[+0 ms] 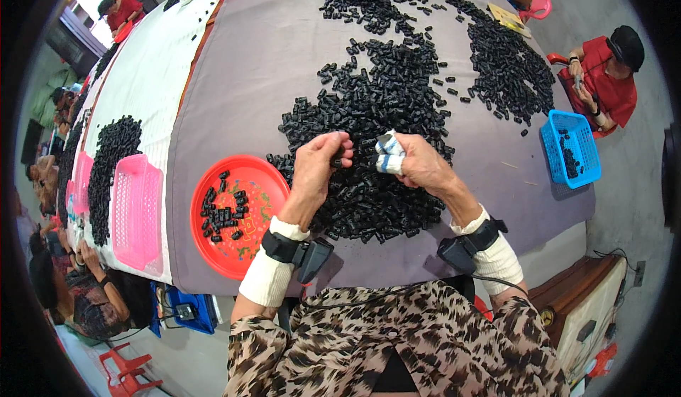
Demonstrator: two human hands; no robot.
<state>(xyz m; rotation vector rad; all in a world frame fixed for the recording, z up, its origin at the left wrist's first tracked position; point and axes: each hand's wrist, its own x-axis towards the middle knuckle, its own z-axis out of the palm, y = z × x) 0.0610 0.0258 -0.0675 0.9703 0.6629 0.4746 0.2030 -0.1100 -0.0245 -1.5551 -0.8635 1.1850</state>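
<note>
My left hand [318, 163] hovers over a large heap of small black plastic parts [383, 106] on the grey-covered table [241, 71], fingers pinched on one black part. My right hand [415, 161], with white and blue tape wrapped round two fingertips, is closed beside it over the same heap; what it grips is too small to make out. Both wrists carry white bands and black strapped devices. A red round plate [266, 184] with a small cluster of black parts lies just left of my left hand.
A pink basket [138, 209] sits on the white-covered table to the left, by another black pile [113, 156]. A blue basket [571, 149] rests at the right edge near a seated person in red [606, 78]. Other people sit along the left side.
</note>
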